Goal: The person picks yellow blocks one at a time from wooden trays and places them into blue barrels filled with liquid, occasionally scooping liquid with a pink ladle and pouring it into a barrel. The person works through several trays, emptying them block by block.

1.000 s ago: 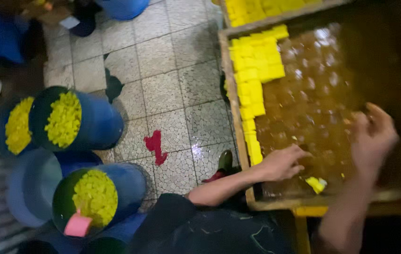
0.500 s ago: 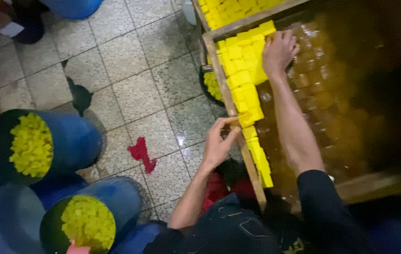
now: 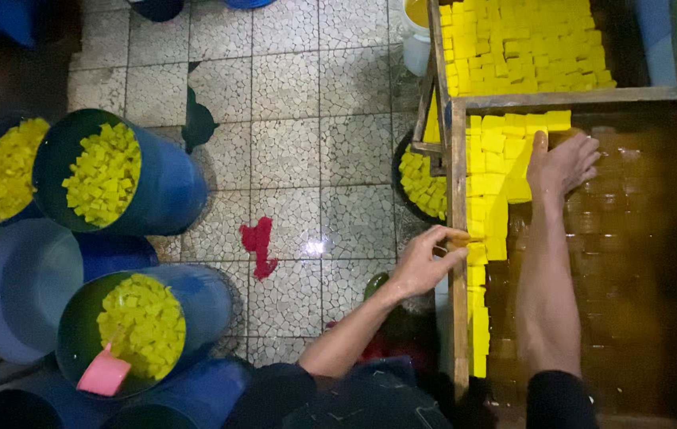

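Observation:
A wooden trough (image 3: 459, 318) holds brown liquid and rows of yellow cubes (image 3: 488, 175) along its left side. My left hand (image 3: 424, 262) rests on the trough's wooden left rim, fingers pinched at the edge beside the cubes. My right hand (image 3: 562, 163) reaches forward into the trough, fingers spread flat against the far block of yellow cubes, wrist over the liquid. Whether the left fingers hold anything is unclear.
A second wooden tray (image 3: 513, 48) packed with yellow cubes lies beyond the trough. Blue barrels (image 3: 108, 175) (image 3: 144, 326) filled with yellow cubes stand on the tiled floor at left; one holds a pink scoop (image 3: 104, 373). A black basin of cubes (image 3: 422, 187) sits by the trough. A red scrap (image 3: 257, 242) lies on the tiles.
My right hand has stretched farther forward to the far cubes. My left hand has moved from the trough's inside to its left rim. The view has swung towards the trough.

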